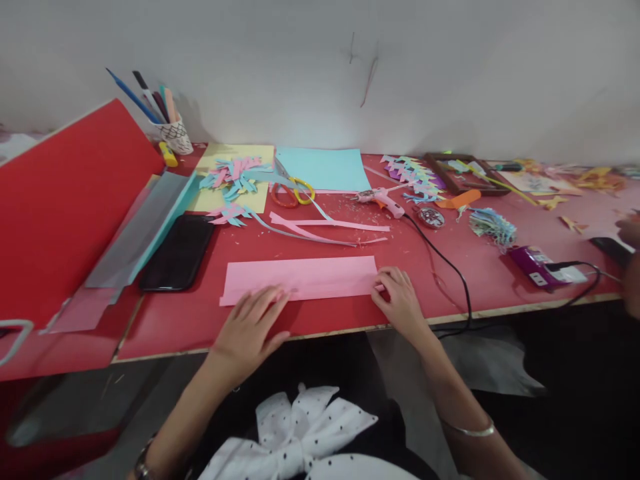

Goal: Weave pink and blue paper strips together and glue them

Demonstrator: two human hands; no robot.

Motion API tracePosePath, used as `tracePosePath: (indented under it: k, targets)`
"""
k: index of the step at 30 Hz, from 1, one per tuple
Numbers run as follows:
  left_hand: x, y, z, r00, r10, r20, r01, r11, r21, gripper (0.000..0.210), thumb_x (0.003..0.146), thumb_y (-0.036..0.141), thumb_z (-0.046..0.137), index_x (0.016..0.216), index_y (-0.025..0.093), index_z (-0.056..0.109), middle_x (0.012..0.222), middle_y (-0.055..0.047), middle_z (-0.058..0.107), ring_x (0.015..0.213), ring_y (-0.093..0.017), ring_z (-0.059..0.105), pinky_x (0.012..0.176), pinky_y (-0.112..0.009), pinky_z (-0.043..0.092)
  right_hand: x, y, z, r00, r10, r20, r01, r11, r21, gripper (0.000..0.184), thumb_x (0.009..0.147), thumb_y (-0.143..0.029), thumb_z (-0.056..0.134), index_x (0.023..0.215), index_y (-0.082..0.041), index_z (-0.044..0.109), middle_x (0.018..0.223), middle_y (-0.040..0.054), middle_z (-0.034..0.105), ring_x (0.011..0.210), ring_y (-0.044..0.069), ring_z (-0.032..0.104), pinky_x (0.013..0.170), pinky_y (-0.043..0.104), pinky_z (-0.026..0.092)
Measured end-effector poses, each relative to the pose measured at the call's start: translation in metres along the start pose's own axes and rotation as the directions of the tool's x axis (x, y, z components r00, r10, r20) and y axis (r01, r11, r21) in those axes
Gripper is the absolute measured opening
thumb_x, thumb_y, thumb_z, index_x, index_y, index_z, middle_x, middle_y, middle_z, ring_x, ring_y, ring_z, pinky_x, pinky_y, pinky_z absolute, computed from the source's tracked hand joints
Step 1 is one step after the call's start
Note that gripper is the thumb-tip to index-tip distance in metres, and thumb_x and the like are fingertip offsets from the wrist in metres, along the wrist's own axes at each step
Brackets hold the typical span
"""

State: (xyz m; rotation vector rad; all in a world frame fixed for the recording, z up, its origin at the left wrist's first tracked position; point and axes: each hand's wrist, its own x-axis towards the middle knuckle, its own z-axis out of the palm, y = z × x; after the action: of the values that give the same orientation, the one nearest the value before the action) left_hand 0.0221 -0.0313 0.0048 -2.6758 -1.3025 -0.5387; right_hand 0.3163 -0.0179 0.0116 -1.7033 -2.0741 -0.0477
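A long strip of pink paper [325, 275] lies crosswise near the table's front edge, its near edge looking folded. My left hand [253, 327] rests on the lower left part of the strip with fingers stretched out and thumb apart. At the strip's right end, my right hand [400, 300] has its thumb and fingers closed on the paper's corner. Just beyond the strip are narrow pink paper strips [335, 225], scissors [295, 190] with red and yellow handles, and a pink glue gun [383, 200] with a black cord.
A black phone [180, 253] lies left, beside stacked coloured sheets [145, 230] and a red board [75, 213]. Behind are a pen cup [175, 135], a blue sheet [325, 170] and fringed paper pieces [233, 175]. A purple power strip [537, 267] sits right, near another person's hand [629, 233].
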Motion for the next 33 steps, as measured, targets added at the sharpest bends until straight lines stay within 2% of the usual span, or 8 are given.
tracePosePath:
  k: [4, 7, 9, 11, 14, 20, 26, 33]
  targets:
    - [0.004, 0.012, 0.006, 0.997, 0.012, 0.080, -0.013, 1.000, 0.014, 0.051, 0.090, 0.041, 0.025, 0.129, 0.013, 0.043, 0.129, -0.012, 0.052, 0.117, -0.023, 0.048, 0.098, -0.042, 0.032, 0.001, -0.008, -0.002, 0.997, 0.068, -0.045, -0.073, 0.991, -0.113, 0.014, 0.078, -0.016, 0.040, 0.077, -0.018, 0.054, 0.085, 0.0106, 0.059, 0.084, 0.024, 0.052, 0.079, 0.042, 0.040]
    - [0.000, 0.016, 0.005, 0.994, -0.037, 0.099, 0.035, 0.999, 0.021, 0.054, 0.091, 0.043, 0.023, 0.131, 0.013, 0.041, 0.131, -0.013, 0.049, 0.119, -0.025, 0.046, 0.099, -0.047, 0.030, -0.003, -0.035, 0.000, 0.997, 0.014, -0.078, -0.029, 0.980, -0.199, 0.028, 0.084, -0.019, 0.038, 0.106, -0.015, 0.055, 0.112, 0.0150, 0.059, 0.108, 0.027, 0.048, 0.096, 0.051, 0.028]
    - [0.000, 0.019, 0.004, 0.992, -0.069, 0.110, 0.066, 0.997, 0.033, 0.054, 0.090, 0.044, 0.023, 0.131, 0.013, 0.041, 0.132, -0.013, 0.048, 0.120, -0.026, 0.045, 0.099, -0.049, 0.028, -0.006, -0.061, 0.005, 0.992, -0.119, 0.031, 0.122, 0.983, -0.141, 0.037, 0.088, -0.029, 0.037, 0.120, -0.016, 0.049, 0.126, 0.0133, 0.053, 0.120, 0.026, 0.040, 0.100, 0.048, 0.025]
    - [0.001, 0.022, 0.005, 0.988, -0.094, 0.125, 0.089, 0.995, 0.045, 0.055, 0.089, 0.046, 0.024, 0.130, 0.015, 0.042, 0.132, -0.012, 0.047, 0.120, -0.027, 0.045, 0.100, -0.051, 0.026, -0.009, -0.086, 0.011, 0.943, -0.267, 0.198, 0.274, 0.962, -0.010, 0.047, 0.089, -0.040, 0.036, 0.130, -0.017, 0.042, 0.135, 0.0101, 0.045, 0.127, 0.023, 0.034, 0.103, 0.044, 0.025]
    - [0.000, 0.021, 0.006, 0.983, -0.124, 0.138, 0.117, 0.992, 0.053, 0.056, 0.088, 0.049, 0.025, 0.130, 0.016, 0.042, 0.132, -0.012, 0.047, 0.120, -0.027, 0.045, 0.101, -0.053, 0.023, -0.012, -0.105, 0.017, 0.902, -0.289, 0.322, 0.278, 0.957, 0.081, 0.057, 0.088, -0.049, 0.033, 0.135, -0.016, 0.036, 0.140, 0.0075, 0.039, 0.130, 0.019, 0.030, 0.106, 0.041, 0.023]
    - [-0.020, 0.009, 0.000, 0.980, -0.180, 0.080, 0.173, 0.981, 0.088, 0.059, 0.089, 0.049, 0.018, 0.133, 0.014, 0.037, 0.132, -0.012, 0.048, 0.119, -0.024, 0.046, 0.102, -0.045, 0.021, -0.018, -0.083, 0.011, 0.919, -0.140, 0.369, 0.141, 0.990, 0.025, 0.052, 0.089, -0.043, 0.032, 0.135, -0.020, 0.036, 0.140, 0.0040, 0.038, 0.129, 0.017, 0.033, 0.107, 0.041, 0.020]
    - [-0.037, 0.006, -0.006, 0.959, -0.280, 0.048, 0.270, 0.951, 0.150, 0.066, 0.089, 0.051, 0.012, 0.138, 0.009, 0.027, 0.129, -0.015, 0.051, 0.116, -0.028, 0.048, 0.095, -0.044, 0.030, -0.030, -0.041, 0.002, 0.980, 0.036, 0.196, -0.001, 0.985, -0.173, 0.047, 0.090, -0.035, 0.029, 0.132, -0.017, 0.041, 0.136, 0.0083, 0.043, 0.125, 0.021, 0.039, 0.105, 0.046, 0.019]
    - [-0.045, 0.003, -0.012, 0.946, -0.317, 0.068, 0.307, 0.942, 0.133, 0.068, 0.088, 0.049, 0.014, 0.140, 0.006, 0.018, 0.131, -0.019, 0.047, 0.114, -0.033, 0.049, 0.095, -0.049, 0.030, -0.037, -0.022, -0.004, 0.995, 0.058, 0.082, -0.035, 0.965, -0.259, 0.045, 0.090, -0.034, 0.027, 0.128, -0.017, 0.043, 0.133, 0.0086, 0.047, 0.123, 0.021, 0.042, 0.102, 0.043, 0.021]
